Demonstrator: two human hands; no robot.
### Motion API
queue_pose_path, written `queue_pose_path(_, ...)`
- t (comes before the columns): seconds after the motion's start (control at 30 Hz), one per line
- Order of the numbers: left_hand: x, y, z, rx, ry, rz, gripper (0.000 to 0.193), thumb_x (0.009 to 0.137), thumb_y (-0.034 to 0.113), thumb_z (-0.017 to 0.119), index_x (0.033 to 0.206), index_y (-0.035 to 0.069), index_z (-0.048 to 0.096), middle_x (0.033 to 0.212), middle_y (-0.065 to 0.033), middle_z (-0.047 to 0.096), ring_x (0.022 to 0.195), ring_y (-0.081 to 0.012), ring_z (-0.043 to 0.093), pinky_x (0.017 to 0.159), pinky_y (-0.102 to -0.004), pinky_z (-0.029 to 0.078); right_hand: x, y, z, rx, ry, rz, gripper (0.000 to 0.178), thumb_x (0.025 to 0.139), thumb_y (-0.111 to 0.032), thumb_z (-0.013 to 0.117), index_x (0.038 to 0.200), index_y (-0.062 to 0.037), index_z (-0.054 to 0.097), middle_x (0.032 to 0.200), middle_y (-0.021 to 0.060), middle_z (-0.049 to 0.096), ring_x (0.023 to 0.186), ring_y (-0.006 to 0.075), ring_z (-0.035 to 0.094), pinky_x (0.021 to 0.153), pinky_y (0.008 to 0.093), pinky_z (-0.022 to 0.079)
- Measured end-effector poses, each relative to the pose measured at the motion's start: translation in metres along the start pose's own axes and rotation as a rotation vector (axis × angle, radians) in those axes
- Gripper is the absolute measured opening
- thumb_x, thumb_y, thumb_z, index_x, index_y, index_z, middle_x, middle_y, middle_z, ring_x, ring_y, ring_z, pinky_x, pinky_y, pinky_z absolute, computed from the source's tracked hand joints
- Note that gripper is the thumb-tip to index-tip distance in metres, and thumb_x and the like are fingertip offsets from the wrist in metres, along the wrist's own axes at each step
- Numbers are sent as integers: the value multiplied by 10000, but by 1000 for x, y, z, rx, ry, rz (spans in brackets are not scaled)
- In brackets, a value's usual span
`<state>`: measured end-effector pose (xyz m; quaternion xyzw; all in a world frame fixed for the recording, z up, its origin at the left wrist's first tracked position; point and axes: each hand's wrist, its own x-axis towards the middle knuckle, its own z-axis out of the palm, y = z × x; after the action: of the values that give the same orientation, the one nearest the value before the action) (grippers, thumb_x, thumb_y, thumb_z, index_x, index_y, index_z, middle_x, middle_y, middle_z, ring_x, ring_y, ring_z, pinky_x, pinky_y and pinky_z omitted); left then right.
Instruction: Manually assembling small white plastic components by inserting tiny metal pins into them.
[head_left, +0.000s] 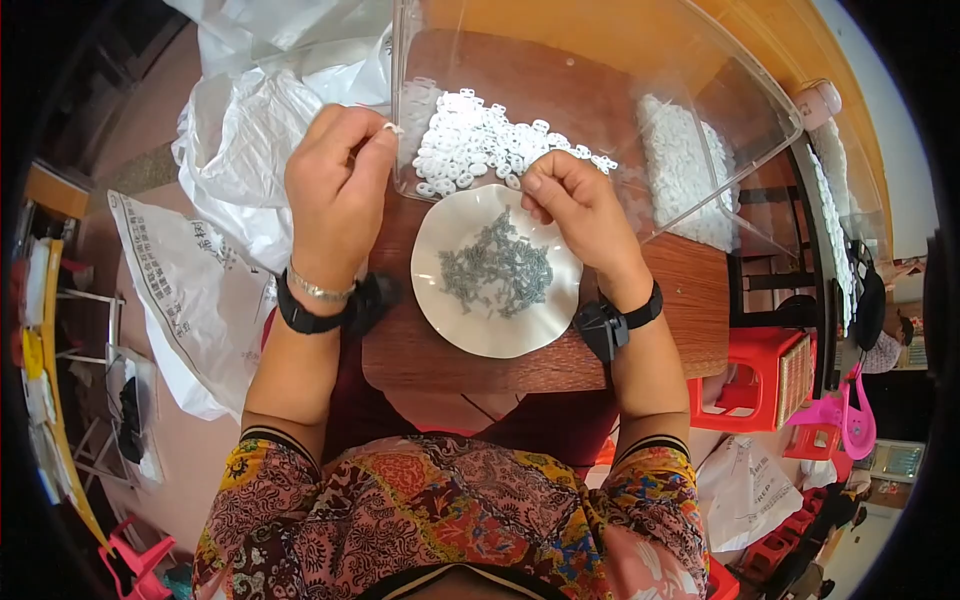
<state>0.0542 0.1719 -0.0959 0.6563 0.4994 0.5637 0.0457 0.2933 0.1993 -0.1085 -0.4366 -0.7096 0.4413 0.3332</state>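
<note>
On the table (pixel 670 325) sits a plate (pixel 500 335). The left hand (pixel 338 185), raised beyond its left rim, pinches a white piece (pixel 394 129); the right hand (pixel 582 208) curls over its upper-right rim, contents unclear. Grey pins (pixel 497 265) lie in the plate.

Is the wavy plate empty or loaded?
Loaded: small grey pieces lie scattered across the middle of the plate, its rim bare.
</note>
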Motion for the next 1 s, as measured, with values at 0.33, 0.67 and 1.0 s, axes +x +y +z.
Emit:
queue_pose_path(0.33,-18,21,27,-832,-643,-596,198,906,220,484,841,51,563,701,0,561,625,-78,533,562,-196,391,-5,-15,1,453,11,15,150,920,-166,546,842,-40,570,755,37,602,643,93,517,607,221,427)
queue_pose_path(0.67,-35,21,48,-916,-516,-620,174,877,163,489,758,45,536,618,5,523,562,-61,484,493,-212,378,-11,-16,16,371,62,-10,120,890,-135,601,857,-20,604,749,22,597,678,79,533,632,219,438)
queue_pose_path(1.0,-41,20,52,-692,-410,-404,142,856,128,493,776,11,510,586,-98,474,530,-178,471,521,-315,394,-11,-18,17,262,113,-17,120,895,-135,595,841,-28,589,745,9,586,678,76,512,644,211,425)
